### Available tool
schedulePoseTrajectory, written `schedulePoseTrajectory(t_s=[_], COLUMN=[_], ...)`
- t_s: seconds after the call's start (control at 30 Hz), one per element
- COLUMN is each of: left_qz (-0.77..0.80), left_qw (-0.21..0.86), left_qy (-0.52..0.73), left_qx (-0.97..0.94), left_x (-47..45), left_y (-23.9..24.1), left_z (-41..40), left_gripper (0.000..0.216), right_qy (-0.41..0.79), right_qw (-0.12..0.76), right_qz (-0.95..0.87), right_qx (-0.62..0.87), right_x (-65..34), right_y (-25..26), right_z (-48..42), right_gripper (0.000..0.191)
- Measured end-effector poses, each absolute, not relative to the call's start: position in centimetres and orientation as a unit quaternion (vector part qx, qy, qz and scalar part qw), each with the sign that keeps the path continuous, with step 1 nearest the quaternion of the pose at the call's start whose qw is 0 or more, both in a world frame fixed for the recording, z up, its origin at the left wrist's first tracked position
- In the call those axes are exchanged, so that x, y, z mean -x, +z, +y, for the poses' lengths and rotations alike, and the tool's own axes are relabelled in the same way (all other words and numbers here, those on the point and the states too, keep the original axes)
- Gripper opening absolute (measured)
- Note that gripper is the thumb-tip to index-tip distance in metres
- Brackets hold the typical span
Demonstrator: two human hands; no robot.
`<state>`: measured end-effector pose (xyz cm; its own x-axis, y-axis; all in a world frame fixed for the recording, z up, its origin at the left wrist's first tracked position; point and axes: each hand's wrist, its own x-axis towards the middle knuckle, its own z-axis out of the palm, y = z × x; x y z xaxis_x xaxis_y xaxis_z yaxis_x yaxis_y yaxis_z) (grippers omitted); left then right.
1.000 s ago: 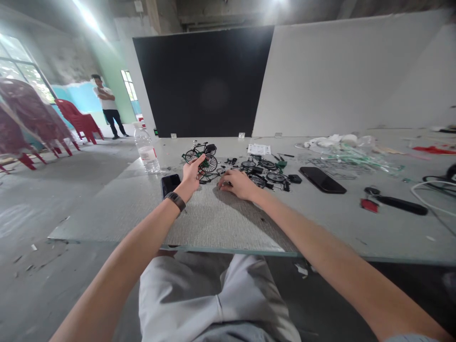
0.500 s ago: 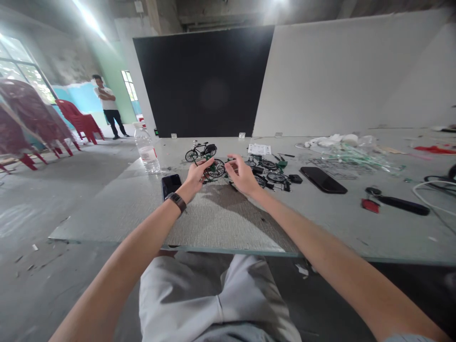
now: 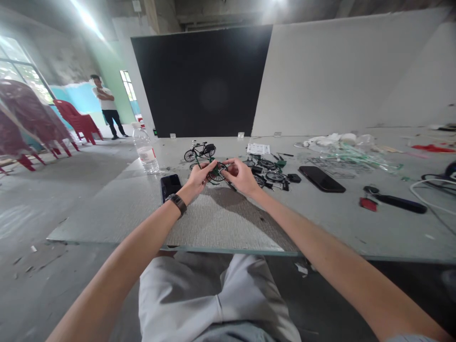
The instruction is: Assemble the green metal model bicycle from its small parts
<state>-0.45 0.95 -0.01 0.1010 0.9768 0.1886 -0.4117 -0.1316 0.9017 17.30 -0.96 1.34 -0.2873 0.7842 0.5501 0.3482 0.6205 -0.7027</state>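
Observation:
My left hand point(image 3: 200, 176) is closed on a small green model bicycle point(image 3: 217, 172) with a black spoked wheel, held just over the table. At the wheel's right side, my right hand point(image 3: 242, 175) is closed, thumb and fingertips at its rim; whether a small part lies between them is hidden. Behind them a finished-looking black model bicycle point(image 3: 200, 151) stands upright. Loose black and green bicycle parts point(image 3: 272, 173), wheels among them, lie just right of my right hand.
A water bottle point(image 3: 145, 151) and a phone point(image 3: 170, 185) are on the left. To the right lie another phone point(image 3: 321, 179), a black-handled tool point(image 3: 401, 203), a red piece point(image 3: 368, 204) and plastic wrapping point(image 3: 356, 149). A printed sheet point(image 3: 258, 149) lies behind the parts. A person point(image 3: 108, 107) stands far left.
My right hand has moved left and closed in on the wheel, its fingers now at the rim. The bicycle in my left hand has shifted slightly right.

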Motion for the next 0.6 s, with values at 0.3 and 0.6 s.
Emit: schedulePoseTrajectory(t_s=[0.3,0.6], left_qz=[0.321,0.329], left_qw=[0.587,0.587], left_qy=[0.598,0.594], left_qx=[-0.441,-0.441], left_x=[0.08,0.04], left_y=[0.39,0.60], left_z=[0.44,0.19], left_gripper=[0.032,0.031], right_qy=[0.216,0.208], right_qw=[0.444,0.443], right_qz=[-0.784,-0.786], right_qx=[0.377,0.378], right_x=[-17.45,-17.15], right_y=[1.65,1.21], right_z=[-1.27,-1.18], right_gripper=[0.037,0.035])
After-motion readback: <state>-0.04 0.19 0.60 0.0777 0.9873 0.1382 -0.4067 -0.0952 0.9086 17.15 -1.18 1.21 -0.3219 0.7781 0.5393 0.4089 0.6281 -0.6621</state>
